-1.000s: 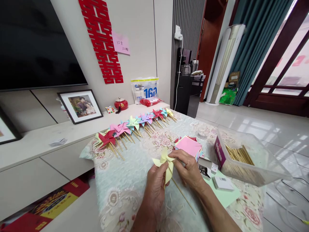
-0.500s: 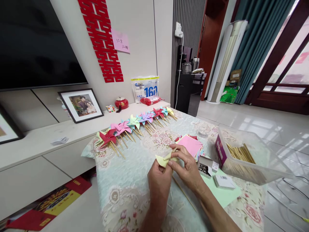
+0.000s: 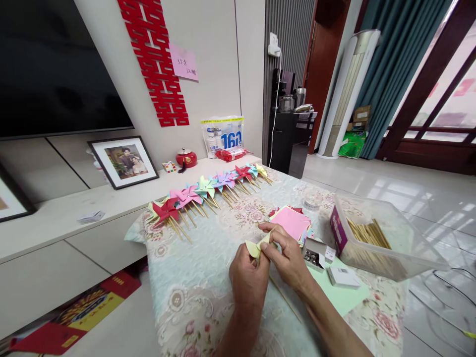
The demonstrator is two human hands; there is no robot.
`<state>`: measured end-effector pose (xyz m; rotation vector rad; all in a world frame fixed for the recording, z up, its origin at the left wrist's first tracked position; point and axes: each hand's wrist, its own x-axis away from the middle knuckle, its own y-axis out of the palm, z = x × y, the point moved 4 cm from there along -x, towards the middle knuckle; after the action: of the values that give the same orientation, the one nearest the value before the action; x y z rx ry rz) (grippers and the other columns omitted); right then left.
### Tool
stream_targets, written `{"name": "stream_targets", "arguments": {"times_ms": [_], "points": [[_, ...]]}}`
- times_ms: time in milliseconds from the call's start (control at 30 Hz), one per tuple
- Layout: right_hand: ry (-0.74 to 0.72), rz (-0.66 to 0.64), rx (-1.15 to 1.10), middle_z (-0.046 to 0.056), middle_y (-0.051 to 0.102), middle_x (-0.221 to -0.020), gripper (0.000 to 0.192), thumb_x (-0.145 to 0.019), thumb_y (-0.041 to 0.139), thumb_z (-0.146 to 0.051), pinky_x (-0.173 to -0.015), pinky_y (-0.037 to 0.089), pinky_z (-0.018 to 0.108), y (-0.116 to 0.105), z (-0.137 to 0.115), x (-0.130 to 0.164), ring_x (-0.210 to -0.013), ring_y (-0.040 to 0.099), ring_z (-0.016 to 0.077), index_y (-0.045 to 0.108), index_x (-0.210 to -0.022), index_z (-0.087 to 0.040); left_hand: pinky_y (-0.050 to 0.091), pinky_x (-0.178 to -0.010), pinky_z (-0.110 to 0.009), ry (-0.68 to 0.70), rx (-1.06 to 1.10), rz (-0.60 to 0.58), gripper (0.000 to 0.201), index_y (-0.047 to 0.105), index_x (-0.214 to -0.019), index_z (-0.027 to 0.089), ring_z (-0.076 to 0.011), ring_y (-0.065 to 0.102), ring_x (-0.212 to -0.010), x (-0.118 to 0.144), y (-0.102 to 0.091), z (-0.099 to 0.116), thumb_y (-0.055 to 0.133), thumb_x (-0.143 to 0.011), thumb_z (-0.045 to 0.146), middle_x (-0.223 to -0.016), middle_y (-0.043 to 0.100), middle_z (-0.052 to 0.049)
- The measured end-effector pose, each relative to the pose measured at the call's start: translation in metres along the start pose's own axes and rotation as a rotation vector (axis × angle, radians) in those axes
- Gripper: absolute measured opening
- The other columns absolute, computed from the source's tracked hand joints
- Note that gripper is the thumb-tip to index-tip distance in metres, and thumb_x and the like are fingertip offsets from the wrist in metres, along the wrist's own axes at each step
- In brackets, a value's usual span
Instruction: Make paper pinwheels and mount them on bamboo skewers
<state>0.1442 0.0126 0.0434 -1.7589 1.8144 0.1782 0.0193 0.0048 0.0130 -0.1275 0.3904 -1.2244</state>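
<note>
Between my two hands is a pale yellow paper pinwheel [image 3: 254, 249], its blades folded in and partly covered by my fingers. My left hand [image 3: 248, 277] grips it from below and the left. My right hand [image 3: 288, 255] pinches it from the right, thumb and fingers pressed at its middle. A thin wooden stick [image 3: 286, 299] lies on the cloth below my right hand. Just beyond my hands sits a stack of coloured paper squares [image 3: 291, 222], pink on top. To the right stands a small open box of metal pins [image 3: 314, 257].
Finished pinwheels [image 3: 188, 196] on sticks lie in a row along the table's far left edge. A clear plastic bin [image 3: 401, 260] of wooden sticks stands at the right. A white box [image 3: 342, 277] rests on a green sheet [image 3: 345, 298]. Behind is a low cabinet [image 3: 100, 225] with a framed photo [image 3: 124, 162].
My left hand has turned and closed in on the pinwheel, and the right fingers have come nearer to it. Less of the yellow paper shows now.
</note>
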Motion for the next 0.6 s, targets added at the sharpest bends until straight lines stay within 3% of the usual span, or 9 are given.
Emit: {"name": "stream_targets", "arguments": {"times_ms": [133, 233, 367, 467, 600], "points": [[-0.065, 0.061, 0.022, 0.011, 0.062, -0.126, 0.010, -0.090, 0.061, -0.028, -0.102, 0.040, 0.041, -0.004, -0.002, 0.001, -0.122, 0.055, 0.0262, 0.068, -0.094, -0.022, 0.044, -0.063, -0.027, -0.285, 0.494, -0.146, 0.027, 0.068, -0.088, 0.017, -0.0176, 0.060, -0.064, -0.006, 0.008, -0.012, 0.072, -0.069, 0.034, -0.074, 0.070, -0.004], [-0.078, 0.156, 0.021, 0.011, 0.061, -0.127, 0.017, -0.093, 0.059, -0.030, -0.100, 0.042, 0.040, -0.009, 0.000, 0.003, -0.122, 0.055, 0.0254, 0.067, -0.105, -0.023, 0.041, -0.058, -0.025, -0.404, 0.777, -0.151, 0.026, 0.068, -0.086, 0.015, -0.0135, 0.055, -0.058, -0.010, 0.007, -0.016, 0.074, -0.067, 0.031, -0.069, 0.067, -0.001], [0.032, 0.194, 0.000, 0.009, 0.067, -0.110, 0.021, -0.094, 0.055, -0.035, -0.088, 0.046, 0.035, -0.008, 0.010, 0.003, -0.104, 0.061, 0.0227, 0.067, -0.104, -0.021, 0.037, -0.054, -0.023, -0.397, 0.974, -0.195, 0.008, 0.065, -0.068, 0.018, -0.0115, 0.049, -0.057, -0.013, 0.005, -0.012, 0.069, -0.062, 0.015, -0.064, 0.060, 0.002], [0.186, 0.139, -0.038, 0.006, 0.069, -0.098, 0.024, -0.092, 0.055, -0.038, -0.079, 0.047, 0.032, -0.003, 0.018, 0.002, -0.089, 0.063, 0.0207, 0.068, -0.103, -0.020, 0.039, -0.058, -0.022, -0.394, 1.055, -0.209, 0.018, 0.067, -0.071, 0.019, -0.0126, 0.052, -0.064, -0.014, 0.005, -0.009, 0.067, -0.057, 0.008, -0.070, 0.064, 0.001], [0.353, -0.034, -0.083, 0.001, 0.065, -0.076, 0.021, -0.088, 0.056, -0.036, -0.064, 0.045, 0.028, 0.008, 0.023, 0.003, -0.066, 0.059, 0.0164, 0.067, -0.093, -0.018, 0.045, -0.070, -0.024, -0.403, 1.128, -0.189, 0.026, 0.069, -0.082, 0.018, -0.0160, 0.061, -0.078, -0.018, 0.007, -0.007, 0.075, -0.057, 0.012, -0.083, 0.070, -0.002]]}}
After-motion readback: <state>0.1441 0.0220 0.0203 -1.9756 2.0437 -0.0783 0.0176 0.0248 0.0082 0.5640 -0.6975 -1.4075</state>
